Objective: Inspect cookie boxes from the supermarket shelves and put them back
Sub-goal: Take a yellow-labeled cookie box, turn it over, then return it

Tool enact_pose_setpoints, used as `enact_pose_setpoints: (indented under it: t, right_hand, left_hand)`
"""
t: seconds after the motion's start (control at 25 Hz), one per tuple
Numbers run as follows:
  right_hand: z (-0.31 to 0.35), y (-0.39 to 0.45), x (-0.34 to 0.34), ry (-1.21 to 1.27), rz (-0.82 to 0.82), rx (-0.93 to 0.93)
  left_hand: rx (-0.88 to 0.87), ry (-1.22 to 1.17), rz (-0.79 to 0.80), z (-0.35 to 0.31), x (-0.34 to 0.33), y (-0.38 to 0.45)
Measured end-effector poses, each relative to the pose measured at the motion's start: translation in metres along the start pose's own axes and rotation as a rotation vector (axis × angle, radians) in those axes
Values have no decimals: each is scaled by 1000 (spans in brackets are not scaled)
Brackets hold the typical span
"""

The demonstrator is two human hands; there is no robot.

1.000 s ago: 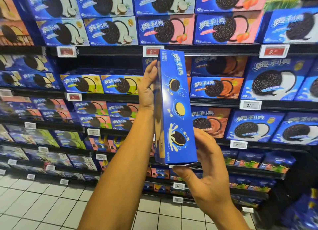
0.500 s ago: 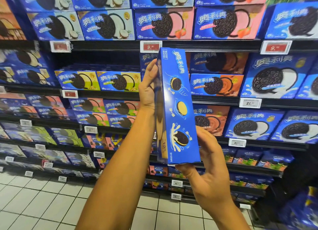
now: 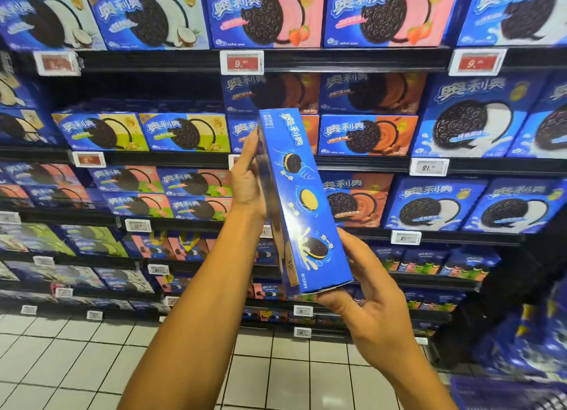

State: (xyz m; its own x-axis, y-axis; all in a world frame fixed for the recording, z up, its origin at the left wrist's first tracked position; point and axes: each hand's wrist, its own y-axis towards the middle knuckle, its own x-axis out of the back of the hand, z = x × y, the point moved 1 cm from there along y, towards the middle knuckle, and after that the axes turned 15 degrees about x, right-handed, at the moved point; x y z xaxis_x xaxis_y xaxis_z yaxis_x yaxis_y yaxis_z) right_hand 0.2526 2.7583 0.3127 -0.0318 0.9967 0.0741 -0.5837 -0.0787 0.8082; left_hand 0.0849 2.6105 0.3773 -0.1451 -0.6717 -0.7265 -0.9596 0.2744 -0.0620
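I hold a long blue cookie box (image 3: 302, 201) upright in front of the shelves, its narrow side with cookie pictures facing me and its top leaning slightly left. My left hand (image 3: 247, 176) grips the box's upper left face, with the fingers hidden behind it. My right hand (image 3: 365, 290) cups the bottom right corner, thumb up along the right edge and fingers curled under the base. The box's front face is turned away to the left and only a sliver of it shows.
Black supermarket shelves (image 3: 362, 161) filled with blue cookie boxes run across the whole view in several tiers. Price tags (image 3: 241, 62) hang on the shelf edges. The second shelf has a dark gap (image 3: 135, 87) above its yellow boxes. White tiled floor (image 3: 76, 363) lies below.
The camera has tilted up a little, so the box and both hands sit lower in view. The box's top leans slightly more to the left. The grips are unchanged.
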Motion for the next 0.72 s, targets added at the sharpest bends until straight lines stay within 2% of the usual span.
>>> enact_pose_setpoints:
  t: [0.12,0.2,0.28,0.44,0.72]
  right_hand:
    - [-21,-20,31,65,-35,-231]
    - [-35,-46,65,105,-134,-367]
    - [-43,-75,96,180,-265,-491]
    - [-39,-140,158,219,-548,-649]
    - [-30,-226,264,165,-1076,-833]
  left_hand:
    - [75,11,-35,34,17,12]
    - [107,101,-64,66,30,15]
    - [162,262,-24,93,43,15]
    - [410,485,86,168,43,8]
    - [733,587,230,311,-12,14]
